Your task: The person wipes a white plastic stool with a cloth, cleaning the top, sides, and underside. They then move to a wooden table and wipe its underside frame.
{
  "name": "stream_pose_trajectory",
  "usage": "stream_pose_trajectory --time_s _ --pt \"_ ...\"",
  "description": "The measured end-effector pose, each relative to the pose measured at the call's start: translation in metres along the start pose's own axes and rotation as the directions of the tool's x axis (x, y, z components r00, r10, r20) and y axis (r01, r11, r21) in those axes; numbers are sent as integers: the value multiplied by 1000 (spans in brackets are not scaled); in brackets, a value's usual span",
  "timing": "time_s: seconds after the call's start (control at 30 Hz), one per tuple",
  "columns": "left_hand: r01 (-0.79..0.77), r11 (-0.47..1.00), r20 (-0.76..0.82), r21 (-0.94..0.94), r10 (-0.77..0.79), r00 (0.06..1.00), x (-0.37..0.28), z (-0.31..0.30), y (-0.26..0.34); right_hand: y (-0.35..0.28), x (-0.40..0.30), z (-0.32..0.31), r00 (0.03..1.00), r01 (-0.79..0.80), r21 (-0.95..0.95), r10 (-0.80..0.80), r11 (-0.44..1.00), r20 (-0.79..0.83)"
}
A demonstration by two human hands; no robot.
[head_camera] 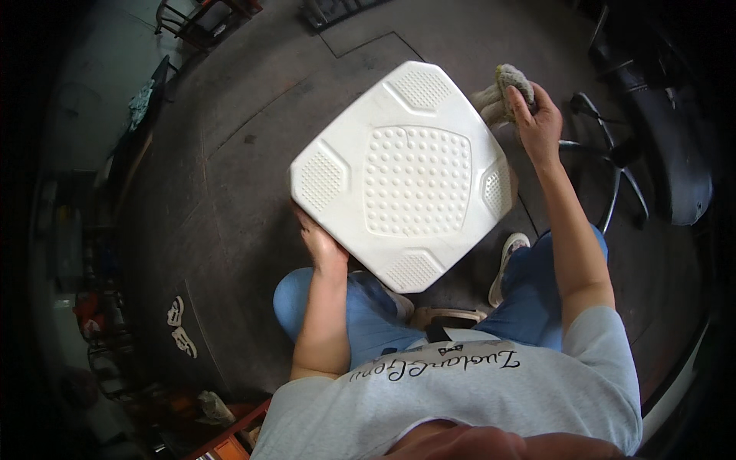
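A white plastic stool (345, 132) is before me, its square seat with cut corners turned up towards my face. Round raised studs cover the middle of the seat, and finer bumps fill the corner pads. A thin dark crack or hair-like line shows near the top of the middle panel. My left hand (323, 244) grips the stool's lower left side, with the fingers hidden beneath it. In my right hand (537, 123), beyond the stool's right edge, is a bunched grey knit cloth (512, 86); whether it is a rag or a glove I cannot tell. The stool's legs are hidden.
Between my knees shows part of a low seat (448, 315). An office chair with a metal star base (615, 155) stands at right. A pair of shoes (182, 328) lies on the dark floor (247, 190) at left. A wooden chair (201, 26) is at the far upper left.
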State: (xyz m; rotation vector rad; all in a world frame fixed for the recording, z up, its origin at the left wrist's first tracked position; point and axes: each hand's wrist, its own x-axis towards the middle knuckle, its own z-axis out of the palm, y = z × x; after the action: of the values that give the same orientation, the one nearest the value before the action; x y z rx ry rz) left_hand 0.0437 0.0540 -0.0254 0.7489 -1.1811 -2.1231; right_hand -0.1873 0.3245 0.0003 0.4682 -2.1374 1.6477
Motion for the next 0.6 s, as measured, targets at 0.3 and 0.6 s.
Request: stream_pose_trajectory --time_s 0.3,0.6 --pt "-30 993 6 -113 31 999 -8 4 -11 -123 -93 71 619 571 36 -459 820 638" --pt "-81 997 -75 -4 80 994 -1 2 -16 -83 -24 65 893 437 -416 -331 797 304"
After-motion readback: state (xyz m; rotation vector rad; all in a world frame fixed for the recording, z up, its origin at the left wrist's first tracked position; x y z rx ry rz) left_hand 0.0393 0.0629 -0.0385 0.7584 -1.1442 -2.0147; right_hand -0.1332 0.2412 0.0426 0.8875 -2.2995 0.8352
